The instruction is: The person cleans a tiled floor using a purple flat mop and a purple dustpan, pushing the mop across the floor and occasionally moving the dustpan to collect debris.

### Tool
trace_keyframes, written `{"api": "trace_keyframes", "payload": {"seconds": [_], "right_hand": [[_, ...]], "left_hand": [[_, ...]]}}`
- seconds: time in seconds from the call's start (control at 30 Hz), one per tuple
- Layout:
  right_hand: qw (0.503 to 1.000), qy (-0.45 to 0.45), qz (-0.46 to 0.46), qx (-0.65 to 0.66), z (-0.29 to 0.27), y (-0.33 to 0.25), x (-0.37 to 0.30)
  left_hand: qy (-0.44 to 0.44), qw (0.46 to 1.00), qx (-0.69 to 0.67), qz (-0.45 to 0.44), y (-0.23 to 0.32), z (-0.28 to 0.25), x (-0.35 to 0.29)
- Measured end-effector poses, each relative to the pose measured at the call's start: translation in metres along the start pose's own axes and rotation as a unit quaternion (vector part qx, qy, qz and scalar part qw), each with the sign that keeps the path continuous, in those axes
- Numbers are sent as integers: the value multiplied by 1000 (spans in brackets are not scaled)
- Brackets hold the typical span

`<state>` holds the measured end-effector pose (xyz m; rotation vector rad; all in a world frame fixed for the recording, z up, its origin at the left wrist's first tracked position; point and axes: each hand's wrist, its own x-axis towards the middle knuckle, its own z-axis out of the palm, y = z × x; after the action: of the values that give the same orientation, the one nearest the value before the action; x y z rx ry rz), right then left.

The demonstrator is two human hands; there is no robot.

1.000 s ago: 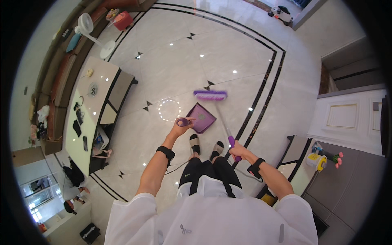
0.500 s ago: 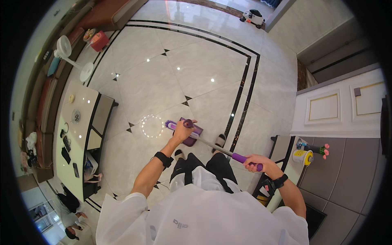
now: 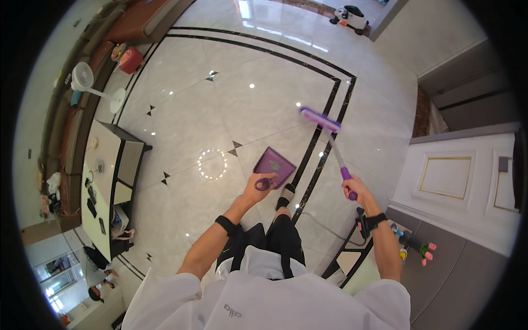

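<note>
My left hand (image 3: 259, 186) is closed round the looped top of a purple dustpan (image 3: 274, 164), whose pan shows just beyond the fingers, in front of my feet. Out to the right, my right hand (image 3: 356, 188) grips the purple end of a broom (image 3: 336, 151) with a thin grey pole. Its wide purple head (image 3: 320, 119) lies farther off, over the dark border lines of the floor, slightly blurred. The broom head and the dustpan are well apart.
At the left stand a long low table (image 3: 107, 187) with small items on it, a white fan (image 3: 83, 76) and a brown sofa (image 3: 118, 55). A cabinet with pink flowers (image 3: 429, 252) is at the right. A white wheeled thing (image 3: 350, 20) stands far off. Another person (image 3: 99, 280) is at lower left.
The broom head has swung away from the dustpan, forward and to the right. My right hand has moved forward. The dustpan now shows plainly, and my view has shifted.
</note>
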<state>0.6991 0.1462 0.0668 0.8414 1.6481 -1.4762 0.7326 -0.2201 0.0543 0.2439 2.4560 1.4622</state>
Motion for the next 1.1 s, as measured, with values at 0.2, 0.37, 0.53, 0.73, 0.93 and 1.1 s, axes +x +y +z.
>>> {"api": "trace_keyframes", "payload": {"seconds": [0.2,0.37,0.53,0.73,0.93,1.1], "right_hand": [[997,79,-21,14,-1,15,134],[996,53,2,-72,24,78,116],[989,-78,49,-119,38,113,-1],[945,-158,285,-17,24,2,-75],[928,-214,254,-169,48,-114,-114],[882,-220,158,-386,82,-204,-79]], "left_hand": [[-5,1000,-10,-8,-2,43,32],[17,999,-39,-5,-10,50,41],[33,999,-9,10,-24,45,40],[53,998,19,-12,-40,28,40],[166,980,35,-102,-35,-15,15],[362,914,-18,-182,-9,-31,-8]]}}
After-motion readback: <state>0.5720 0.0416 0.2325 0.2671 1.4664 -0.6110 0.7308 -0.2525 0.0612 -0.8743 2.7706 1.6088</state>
